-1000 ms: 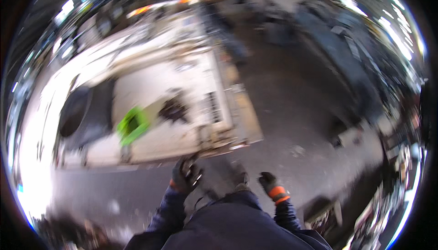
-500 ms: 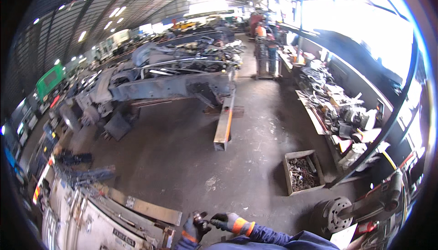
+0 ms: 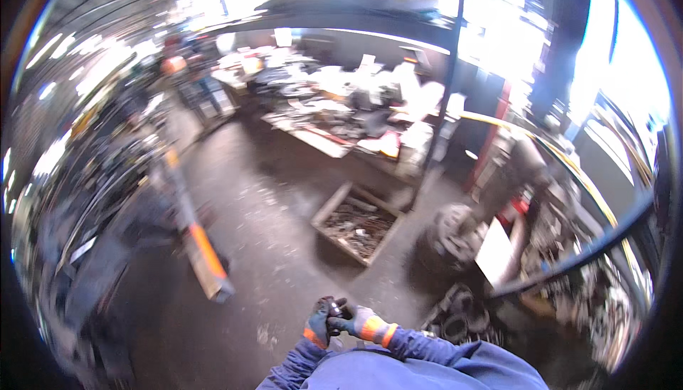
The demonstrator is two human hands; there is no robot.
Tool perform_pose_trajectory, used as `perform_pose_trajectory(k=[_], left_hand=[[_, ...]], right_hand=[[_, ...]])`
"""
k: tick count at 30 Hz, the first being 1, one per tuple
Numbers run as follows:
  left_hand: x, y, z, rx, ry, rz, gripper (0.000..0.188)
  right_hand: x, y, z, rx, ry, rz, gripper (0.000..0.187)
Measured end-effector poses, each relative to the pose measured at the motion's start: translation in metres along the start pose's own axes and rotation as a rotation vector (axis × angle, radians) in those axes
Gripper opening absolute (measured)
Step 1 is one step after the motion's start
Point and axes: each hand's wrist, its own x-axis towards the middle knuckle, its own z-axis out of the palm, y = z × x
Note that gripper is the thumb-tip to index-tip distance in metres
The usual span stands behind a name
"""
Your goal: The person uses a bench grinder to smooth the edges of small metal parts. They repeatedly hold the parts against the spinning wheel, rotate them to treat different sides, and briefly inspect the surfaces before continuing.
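Observation:
Both hands are close together at the bottom centre, in grey work gloves with orange bands. A small, dark, shiny metal part (image 3: 334, 309) sits between them; motion blur hides its exact kind. My left hand (image 3: 318, 323) is closed around the part from the left side. From the right, my right hand (image 3: 359, 323) has its dark gloved fingers curled against the same part. The blue sleeves of both arms come up from the lower edge.
A wooden box (image 3: 338, 243) of small metal scrap stands on the floor ahead. Beyond it is a bench (image 3: 313, 141) heaped with parts. A wheel hub on an axle (image 3: 455, 233) stands at the right. An orange-marked beam (image 3: 206, 255) juts out at the left.
My view has swung to the right, bringing the scrap box and bench to the centre. My right hand, apart from the metal part earlier, has come up against it.

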Motion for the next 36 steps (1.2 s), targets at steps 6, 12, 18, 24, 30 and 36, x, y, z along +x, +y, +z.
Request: perform_pose_trajectory(k=[6,12,18,24,30,36], left_hand=[[0.13,0.063,0.051,0.293,-0.365,-0.066,0.04],[0.222,0.147,0.1,0.637,-0.695,-0.109,0.036],[0.273,0.136,0.141,0.726,-0.82,-0.299,0.042],[0.325,0.097,0.212,0.722,-0.987,-0.523,0.039],[0.354,0.013,0.332,0.765,-0.988,-0.572,0.036],[0.356,-0.086,0.49,0.688,-0.953,-0.536,0.033]], right_hand=[[0.053,-0.008,-0.057,0.231,0.375,0.115,0.051],[0.105,-0.043,-0.089,0.594,0.657,-0.004,0.046],[0.114,-0.044,-0.129,0.67,0.894,0.163,0.047],[0.091,-0.014,-0.189,0.953,0.867,0.091,0.05],[0.055,0.061,-0.283,0.914,1.037,0.037,0.044],[-0.012,0.172,-0.409,0.457,1.387,0.264,0.035]])
